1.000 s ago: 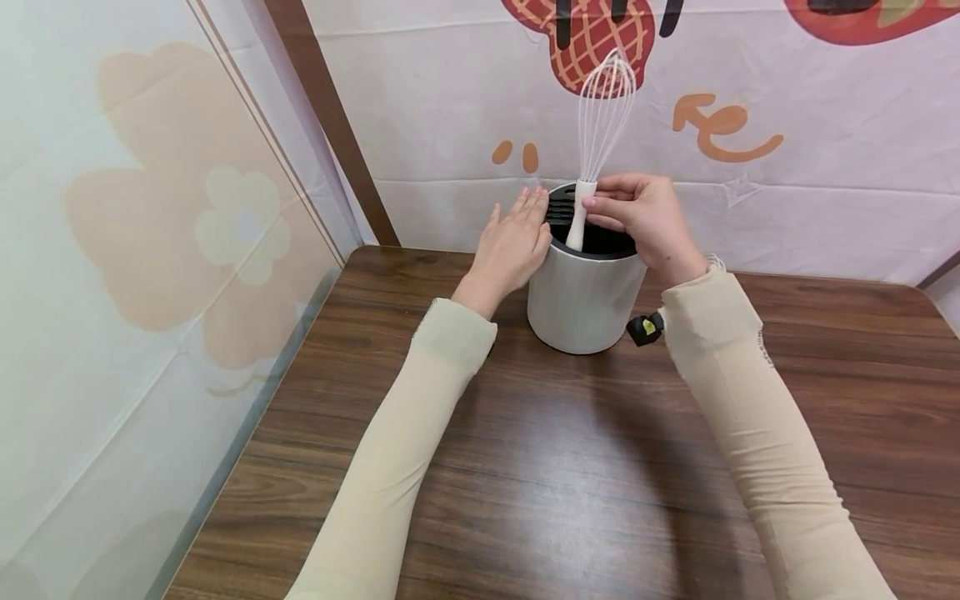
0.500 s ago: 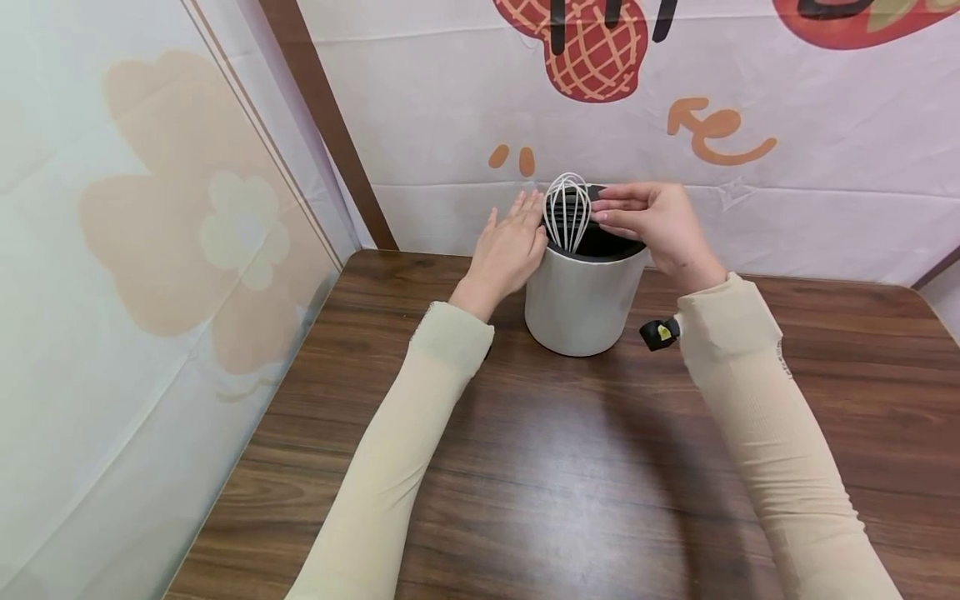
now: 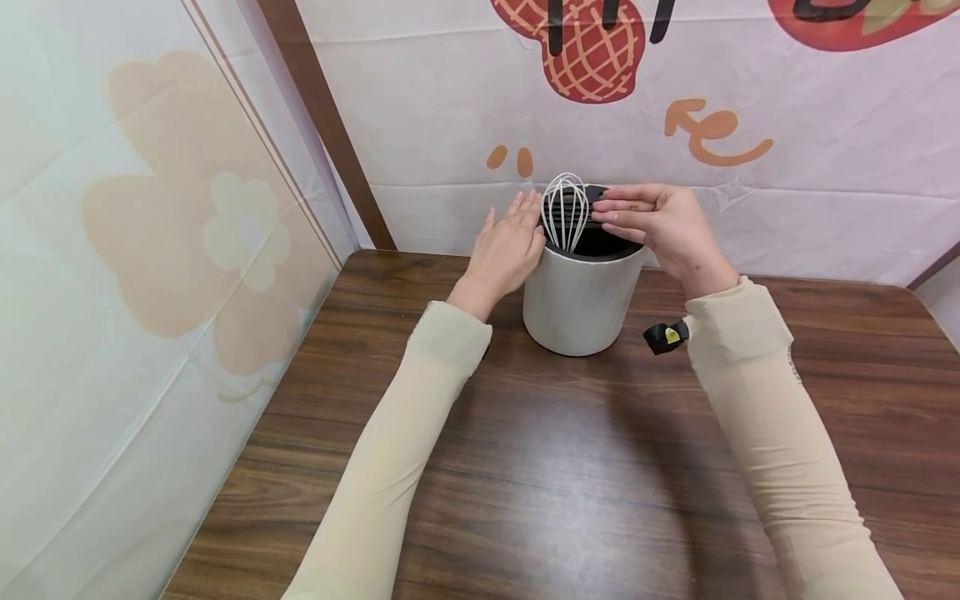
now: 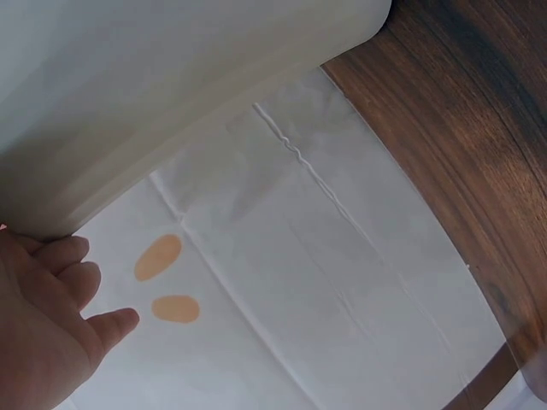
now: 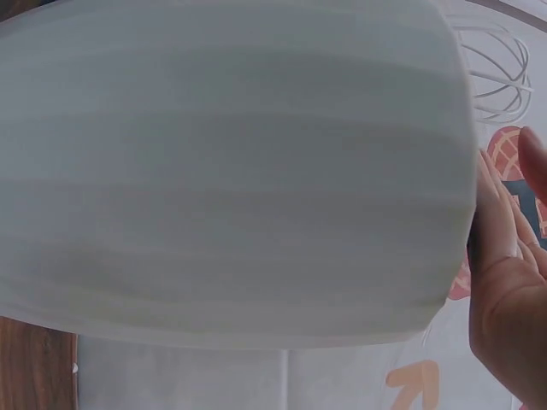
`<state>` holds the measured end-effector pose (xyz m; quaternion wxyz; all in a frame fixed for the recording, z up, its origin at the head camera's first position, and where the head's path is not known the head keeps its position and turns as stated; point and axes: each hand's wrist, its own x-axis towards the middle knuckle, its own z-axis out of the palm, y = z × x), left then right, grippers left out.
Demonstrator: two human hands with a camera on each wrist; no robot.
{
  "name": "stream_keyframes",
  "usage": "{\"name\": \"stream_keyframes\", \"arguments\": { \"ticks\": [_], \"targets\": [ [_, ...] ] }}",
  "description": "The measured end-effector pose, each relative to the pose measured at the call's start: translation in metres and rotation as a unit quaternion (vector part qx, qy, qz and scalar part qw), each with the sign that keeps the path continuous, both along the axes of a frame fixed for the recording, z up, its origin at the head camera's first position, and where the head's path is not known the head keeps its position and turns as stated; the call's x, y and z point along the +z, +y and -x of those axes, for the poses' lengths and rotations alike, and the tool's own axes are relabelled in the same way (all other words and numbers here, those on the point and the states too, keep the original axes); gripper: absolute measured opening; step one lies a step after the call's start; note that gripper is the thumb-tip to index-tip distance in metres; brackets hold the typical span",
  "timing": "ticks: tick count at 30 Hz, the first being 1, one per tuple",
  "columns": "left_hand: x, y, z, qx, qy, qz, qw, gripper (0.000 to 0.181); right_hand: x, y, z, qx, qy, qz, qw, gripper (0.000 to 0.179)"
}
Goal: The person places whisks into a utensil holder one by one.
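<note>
Two hands of mine were at the white canister (image 3: pixel 579 308), which stood upright toward the far side of the brown wooden table (image 3: pixel 315 417), near the pale cloth (image 3: pixel 438 100) behind it. A white whisk (image 3: pixel 566 212) was inside, in the left part of the opening, with its wire loops up above the near rim and its handle hidden by the wall. On the far side of the opening, partly behind the wires, I saw a black slotted piece (image 3: pixel 593 195). My left hand (image 3: pixel 501 252) lay against the left of the rim, fingers stretched out and pointing to the far side. My right hand (image 3: pixel 675 229) was over the right of the rim, its fingers straight and pointing left, with the thumb apart from them in the right wrist view. Its fingertips were just right of the whisk; I could not tell whether they touched the black slotted piece. A black strap (image 3: pixel 666 337) with a yellow mark showed by my right sleeve (image 3: pixel 772 425).
</note>
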<state>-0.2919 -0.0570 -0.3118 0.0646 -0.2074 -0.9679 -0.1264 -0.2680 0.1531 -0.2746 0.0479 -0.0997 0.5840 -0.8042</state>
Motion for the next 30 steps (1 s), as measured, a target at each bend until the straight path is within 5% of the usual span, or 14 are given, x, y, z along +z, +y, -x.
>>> {"name": "stream_keyframes", "arguments": {
  "ticks": [30],
  "targets": [
    [-0.003,0.000,0.002,-0.003,0.010,-0.002,0.9999,0.052,0.004,0.020,-0.006,-0.015,-0.019,0.053,0.9983,0.018]
  ]
}}
